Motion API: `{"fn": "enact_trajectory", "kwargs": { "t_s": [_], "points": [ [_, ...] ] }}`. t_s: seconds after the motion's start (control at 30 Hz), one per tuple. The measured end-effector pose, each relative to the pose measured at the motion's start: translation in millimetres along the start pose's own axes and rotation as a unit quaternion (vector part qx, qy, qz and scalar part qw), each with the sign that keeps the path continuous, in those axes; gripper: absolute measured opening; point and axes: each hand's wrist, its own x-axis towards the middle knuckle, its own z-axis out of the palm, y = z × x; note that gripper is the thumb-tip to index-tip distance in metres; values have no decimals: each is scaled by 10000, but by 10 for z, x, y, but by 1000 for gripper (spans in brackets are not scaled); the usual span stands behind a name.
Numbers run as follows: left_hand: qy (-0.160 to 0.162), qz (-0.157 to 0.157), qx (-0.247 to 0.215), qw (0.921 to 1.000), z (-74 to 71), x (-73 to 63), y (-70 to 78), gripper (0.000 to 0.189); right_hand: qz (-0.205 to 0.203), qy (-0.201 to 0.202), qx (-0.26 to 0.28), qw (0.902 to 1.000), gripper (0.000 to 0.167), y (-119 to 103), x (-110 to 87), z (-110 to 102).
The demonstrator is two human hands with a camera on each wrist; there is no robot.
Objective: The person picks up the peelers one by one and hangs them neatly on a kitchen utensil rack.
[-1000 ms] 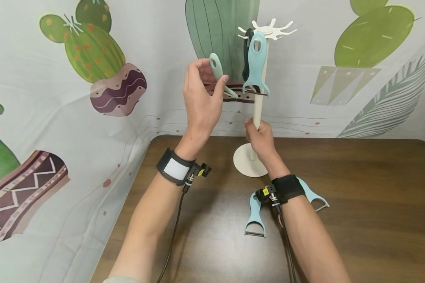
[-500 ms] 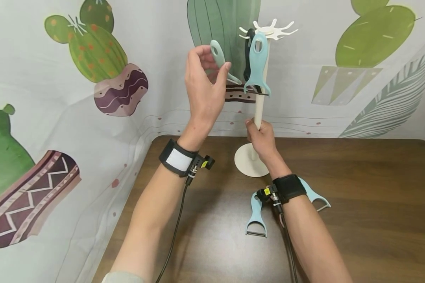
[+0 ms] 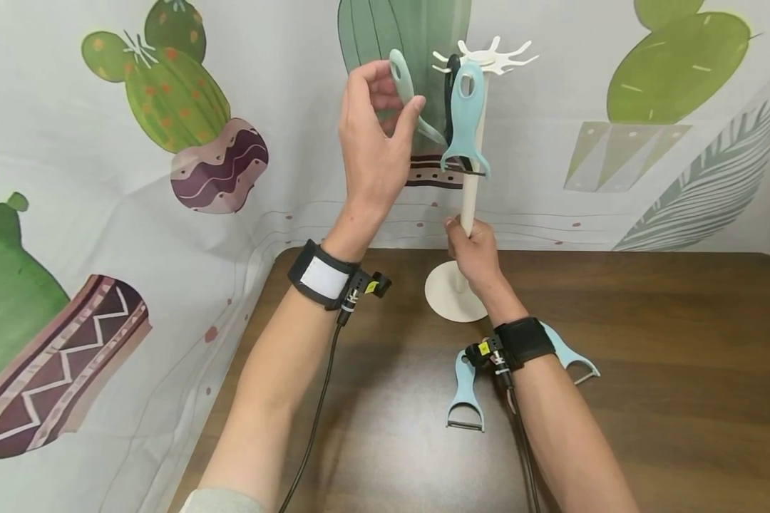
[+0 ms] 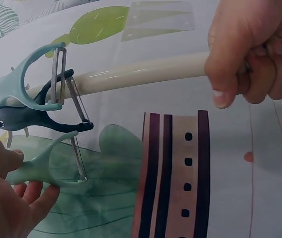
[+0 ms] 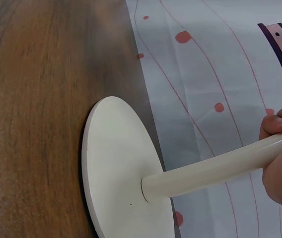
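My left hand pinches a pale green peeler between thumb and fingers, its handle hole up and its blade end tilted down to the right. It is just left of a white stand topped by a ring of hooks. A light blue peeler and a black peeler hang there side by side. In the left wrist view the green peeler is close beside the dark one. My right hand grips the stand's pole low down, above its round base.
Two more light blue peelers lie on the brown table: one peeler in front of the base, another peeler partly behind my right wrist. A cactus-print cloth hangs behind. Cables run from both wrist cameras.
My left hand has risen with the green peeler and shifted slightly right, bringing it up near hook height beside the black peeler. The right hand keeps its grip on the pole.
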Motion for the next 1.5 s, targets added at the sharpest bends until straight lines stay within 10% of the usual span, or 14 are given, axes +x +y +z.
{"fn": "enact_trajectory", "kwargs": {
  "t_s": [1.5],
  "points": [
    [-715,221,-277,9968,122,151,-62,43,-54,-2,-66,10000,45,7,-2,-6]
  ]
}}
